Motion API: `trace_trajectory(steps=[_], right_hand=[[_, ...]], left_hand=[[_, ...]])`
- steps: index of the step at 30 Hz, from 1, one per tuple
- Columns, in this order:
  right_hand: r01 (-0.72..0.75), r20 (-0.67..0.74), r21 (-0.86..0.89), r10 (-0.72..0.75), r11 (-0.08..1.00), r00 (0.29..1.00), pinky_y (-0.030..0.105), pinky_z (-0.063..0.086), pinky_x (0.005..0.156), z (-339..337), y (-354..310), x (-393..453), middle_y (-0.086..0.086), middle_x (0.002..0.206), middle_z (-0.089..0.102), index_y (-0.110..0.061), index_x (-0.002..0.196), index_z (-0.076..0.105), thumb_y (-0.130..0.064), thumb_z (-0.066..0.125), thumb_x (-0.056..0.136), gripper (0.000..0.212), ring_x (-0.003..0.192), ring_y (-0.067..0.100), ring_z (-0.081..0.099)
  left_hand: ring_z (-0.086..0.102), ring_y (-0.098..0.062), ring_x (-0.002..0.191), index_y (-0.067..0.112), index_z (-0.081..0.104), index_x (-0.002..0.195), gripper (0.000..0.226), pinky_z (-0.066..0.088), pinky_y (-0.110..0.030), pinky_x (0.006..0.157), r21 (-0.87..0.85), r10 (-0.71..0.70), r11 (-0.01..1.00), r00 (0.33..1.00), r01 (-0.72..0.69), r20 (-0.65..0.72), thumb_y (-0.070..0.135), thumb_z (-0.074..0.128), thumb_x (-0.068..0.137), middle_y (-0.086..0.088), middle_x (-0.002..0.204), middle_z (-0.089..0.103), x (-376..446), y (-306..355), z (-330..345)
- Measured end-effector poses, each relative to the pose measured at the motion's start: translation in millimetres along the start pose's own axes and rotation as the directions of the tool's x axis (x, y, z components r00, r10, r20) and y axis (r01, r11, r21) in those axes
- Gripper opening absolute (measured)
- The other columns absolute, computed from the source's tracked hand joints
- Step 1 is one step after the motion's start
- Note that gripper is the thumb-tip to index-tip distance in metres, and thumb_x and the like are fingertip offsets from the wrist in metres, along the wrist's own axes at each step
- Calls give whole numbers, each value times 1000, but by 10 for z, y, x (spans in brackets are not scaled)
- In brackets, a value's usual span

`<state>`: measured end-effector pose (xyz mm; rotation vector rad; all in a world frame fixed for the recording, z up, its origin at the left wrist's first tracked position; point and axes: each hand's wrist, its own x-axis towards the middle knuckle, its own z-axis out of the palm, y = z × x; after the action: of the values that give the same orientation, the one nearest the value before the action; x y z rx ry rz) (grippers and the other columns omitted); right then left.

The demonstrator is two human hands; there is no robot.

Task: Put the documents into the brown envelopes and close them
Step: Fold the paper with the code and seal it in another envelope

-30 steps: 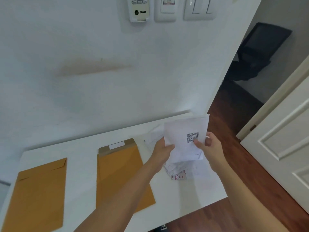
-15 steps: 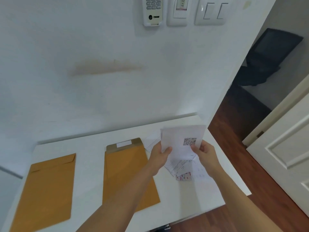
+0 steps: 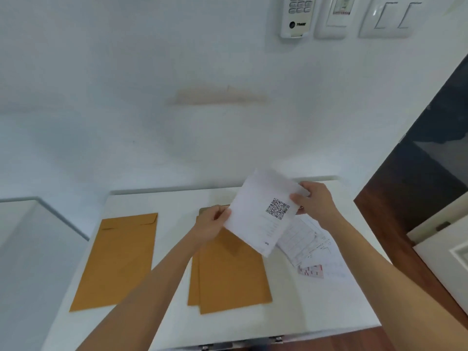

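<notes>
A white document (image 3: 260,211) with a QR code is held tilted in the air above the white table (image 3: 174,203). My left hand (image 3: 211,224) pinches its left edge and my right hand (image 3: 315,200) grips its upper right corner. Under the sheet lies a small stack of brown envelopes (image 3: 228,272), its top end hidden by the paper and my left hand. A second brown envelope (image 3: 116,259) lies flat to the left, flap closed. More printed documents (image 3: 310,245) lie spread on the table at the right.
The table stands against a white wall with a keypad (image 3: 295,15) and light switches (image 3: 388,17). A dark doorway and wooden floor (image 3: 405,209) are to the right, with a white door (image 3: 445,254) at the far right. A grey surface (image 3: 27,249) adjoins the table's left.
Both hands have carried the QR-code sheet leftwards, from over the loose papers to over the middle envelopes, and tilted it. The camera has swung to the left.
</notes>
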<state>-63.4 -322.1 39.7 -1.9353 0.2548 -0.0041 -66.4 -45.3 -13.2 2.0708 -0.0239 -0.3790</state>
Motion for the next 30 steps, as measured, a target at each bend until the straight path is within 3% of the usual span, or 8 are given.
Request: trace_trajectory(steps=[3, 7, 9, 12, 15, 19, 25, 30], right_hand=[[-66, -211, 109, 88, 992, 973, 34, 61, 61, 115, 13, 147, 12, 85, 66, -10, 85, 65, 1, 60, 84, 12, 81, 32, 68], [-45, -343, 196, 112, 979, 933, 39, 61, 66, 278, 2, 253, 11, 87, 63, -7, 82, 61, -1, 56, 83, 8, 80, 30, 63], [-21, -369, 203, 97, 979, 925, 41, 62, 67, 382, -32, 263, 11, 87, 62, -7, 84, 59, -3, 55, 84, 6, 79, 28, 61], [45, -363, 172, 21, 984, 931, 37, 62, 66, 535, -91, 235, 9, 89, 64, -9, 92, 61, -6, 55, 88, 7, 80, 25, 62], [131, -258, 134, -93, 982, 962, 37, 61, 67, 640, -148, 188, 6, 84, 62, -10, 94, 61, -6, 55, 90, 8, 81, 26, 63], [175, -43, 51, -173, 983, 984, 44, 61, 73, 594, -212, 211, 11, 80, 61, -8, 90, 62, -3, 55, 89, 9, 78, 27, 60], [315, 150, -292, -282, 903, 948, 38, 59, 72, 336, -505, 320, 8, 69, 58, -7, 77, 60, -5, 58, 88, 11, 66, 21, 55], [478, 328, -474, -355, 740, 875, 28, 33, 55, 279, -943, 335, -1, 57, 45, -27, 56, 40, -2, 57, 85, 42, 58, 19, 37]], left_hand=[[39, -30, 133, 18, 42, 139, 63, 39, -42, 106, 504, -42, 863, 996, -7, 85, 41, 66, 86, -8, 144, 43, 46, -300, -158], [28, -30, 137, 21, 31, 144, 100, 26, -49, 111, 693, -65, 719, 989, -46, 133, 47, 82, 63, -7, 149, 31, 115, -417, -147], [34, -27, 130, 23, 39, 137, 93, 27, -45, 107, 695, -69, 718, 991, -31, 115, 46, 84, 59, -5, 137, 42, 187, -391, -141], [45, -21, 111, 25, 59, 113, 51, 29, -39, 95, 715, -42, 696, 991, -64, 129, 40, 79, 69, 0, 108, 55, 242, -318, -152], [51, -18, 90, 22, 59, 84, 12, 25, -33, 84, 658, 65, 739, 987, -148, 148, 30, 67, 84, 4, 84, 55, 216, -257, -174], [47, -18, 81, 21, 52, 73, 18, 22, -31, 78, 610, 207, 757, 972, -233, 115, 21, 59, 91, 9, 70, 47, 101, -109, -278], [38, -18, 103, 24, 58, 85, 12, 19, -35, 85, 672, 338, 687, 940, -277, 42, 25, 53, 96, 5, 81, 52, -40, 91, -393], [38, -18, 106, 21, 64, 97, 16, 18, -39, 92, 765, 404, 585, 915, -270, 13, 30, 51, 98, 7, 87, 67, -126, 237, -381]])
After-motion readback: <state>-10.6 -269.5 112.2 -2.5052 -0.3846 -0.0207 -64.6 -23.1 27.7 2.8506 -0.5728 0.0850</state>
